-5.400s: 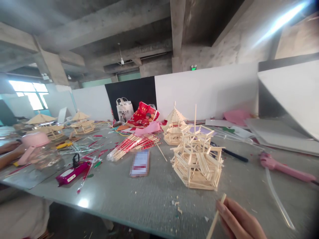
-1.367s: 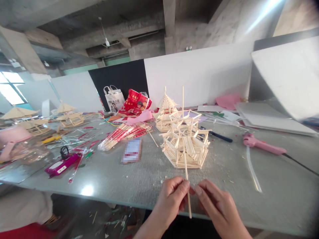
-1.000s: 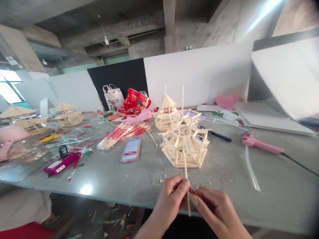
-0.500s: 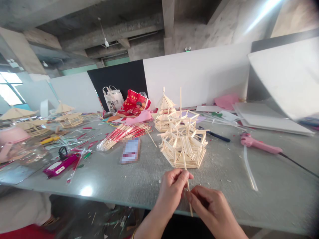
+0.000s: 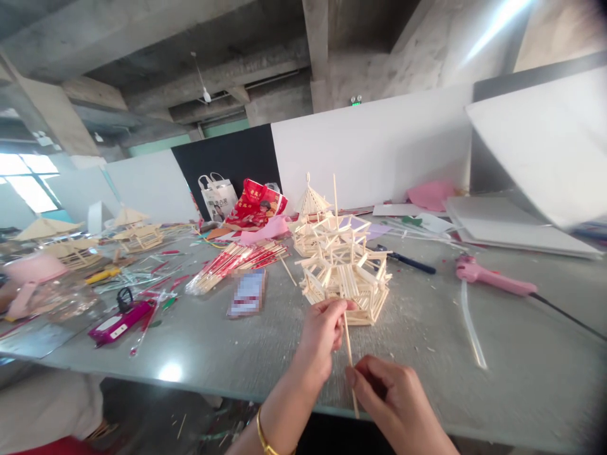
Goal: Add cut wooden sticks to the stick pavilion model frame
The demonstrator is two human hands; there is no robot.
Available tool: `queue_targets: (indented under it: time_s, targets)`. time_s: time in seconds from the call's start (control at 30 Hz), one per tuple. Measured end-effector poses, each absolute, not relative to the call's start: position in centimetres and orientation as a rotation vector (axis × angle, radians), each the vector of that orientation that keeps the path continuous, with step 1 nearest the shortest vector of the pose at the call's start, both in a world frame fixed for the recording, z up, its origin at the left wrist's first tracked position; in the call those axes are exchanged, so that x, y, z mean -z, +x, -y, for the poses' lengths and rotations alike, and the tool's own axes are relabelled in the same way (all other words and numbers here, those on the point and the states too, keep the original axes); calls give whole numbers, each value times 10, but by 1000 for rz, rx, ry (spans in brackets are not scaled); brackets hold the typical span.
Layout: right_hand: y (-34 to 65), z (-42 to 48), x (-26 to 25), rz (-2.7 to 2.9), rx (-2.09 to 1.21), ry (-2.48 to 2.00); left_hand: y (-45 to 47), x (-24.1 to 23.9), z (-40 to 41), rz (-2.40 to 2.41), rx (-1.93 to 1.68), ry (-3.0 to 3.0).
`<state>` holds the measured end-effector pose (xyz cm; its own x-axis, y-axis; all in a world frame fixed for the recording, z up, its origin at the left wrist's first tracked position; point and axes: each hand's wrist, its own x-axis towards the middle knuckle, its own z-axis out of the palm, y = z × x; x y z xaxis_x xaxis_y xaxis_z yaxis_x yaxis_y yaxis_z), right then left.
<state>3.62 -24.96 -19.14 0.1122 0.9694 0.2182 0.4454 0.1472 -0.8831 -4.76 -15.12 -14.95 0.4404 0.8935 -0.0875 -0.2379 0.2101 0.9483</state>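
A thin wooden stick [image 5: 349, 349] slants upright in front of me at the table's near edge. My left hand [image 5: 322, 332] pinches its upper part, fingers closed. Lower down, my right hand [image 5: 391, 392] grips the same stick between thumb and forefinger. Just beyond my left hand stands a pavilion model [image 5: 379, 297] built of pale sticks, its near side partly hidden by the fingers. One tall stick [image 5: 336, 199] rises above the model. Behind it is another stick model with a pointed roof [image 5: 313, 199].
To the right lie a pink glue gun [image 5: 497, 278], a clear glue stick [image 5: 472, 325] and dark-handled pliers [image 5: 412, 262]. Leftward are a phone [image 5: 246, 294], bundled red-ended sticks [image 5: 237, 262] and a magenta power strip [image 5: 121, 322]. White boards [image 5: 516, 230] are stacked at the back right.
My left hand has slid up the stick and away from my right hand, nearer the model. The right hand keeps its pinch lower down. The view has shifted slightly.
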Motion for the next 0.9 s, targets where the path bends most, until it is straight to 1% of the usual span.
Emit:
queue_targets:
  time_s: [0.63, 0.9]
  targets:
    - [35, 248, 192, 1481, -611, -1451, -44, 145, 150, -794, -914, 1071]
    - [36, 249, 192, 1535, -500, -1385, -45, 148, 152, -761, -928, 1096]
